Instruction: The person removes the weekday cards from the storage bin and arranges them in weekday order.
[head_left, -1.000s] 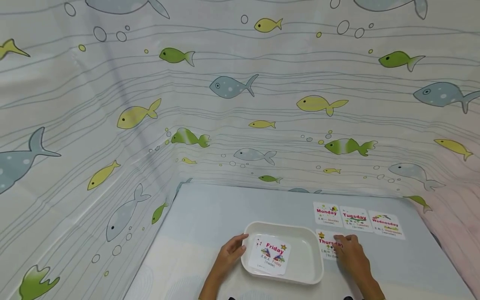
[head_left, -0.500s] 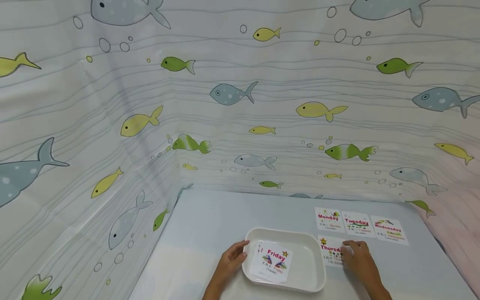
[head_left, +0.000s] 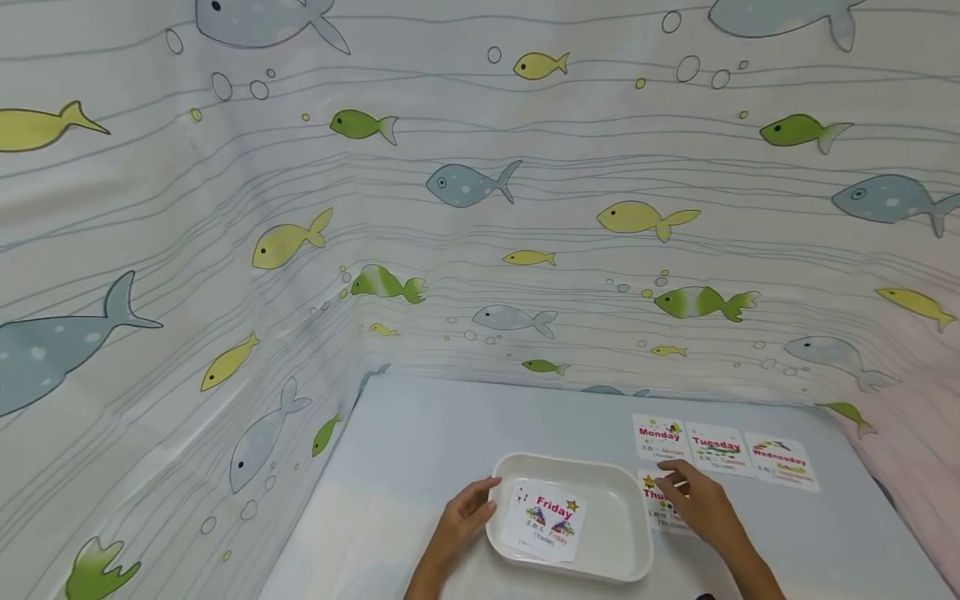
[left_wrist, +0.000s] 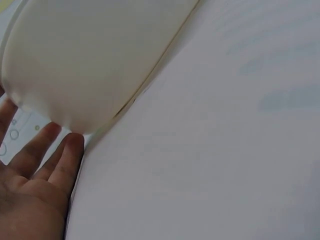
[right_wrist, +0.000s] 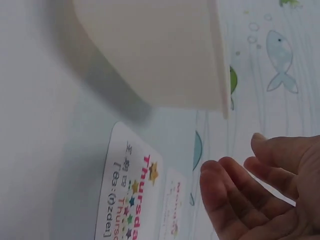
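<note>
My left hand (head_left: 459,525) touches the left end of a white plastic tray (head_left: 613,521) with its fingertips. In the left wrist view those fingers (left_wrist: 67,165) lie fairly straight against the outer wall. In the tray is a white card reading Friday (head_left: 546,523), apparently atop other cards. Right of the tray lies a Thursday card (head_left: 666,518), partly hidden by my right hand (head_left: 705,504). That hand hovers over it with loosely bent fingers and nothing held; the right wrist view shows it apart from the Thursday card (right_wrist: 127,195).
Behind the Thursday card, a row holds the Monday card (head_left: 660,438), Tuesday card (head_left: 718,451) and Wednesday card (head_left: 782,463). They lie flat on the pale blue tabletop (head_left: 435,425). A fish-patterned curtain (head_left: 465,233) rises along the back and left sides.
My right hand was on the Thursday card's right side; it has come off the card and moved up and slightly left, above it. My left hand stays at the tray's end.
</note>
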